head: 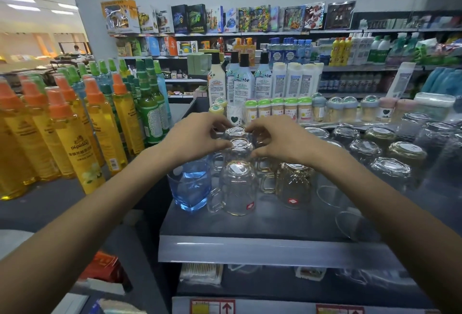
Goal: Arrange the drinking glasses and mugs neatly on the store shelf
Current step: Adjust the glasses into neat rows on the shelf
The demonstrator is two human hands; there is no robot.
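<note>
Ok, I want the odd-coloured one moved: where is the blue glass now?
Head view: the blue glass stands at the shelf's front left, just left of the nearest upturned clear mug, nearer the camera than the left hand.

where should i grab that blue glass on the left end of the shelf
Wrap the blue glass around its side wall, coming from the left and front. It stands upright, mouth up, at the shelf's left edge, and the inverted clear mug's handle crowds its right side.
</note>
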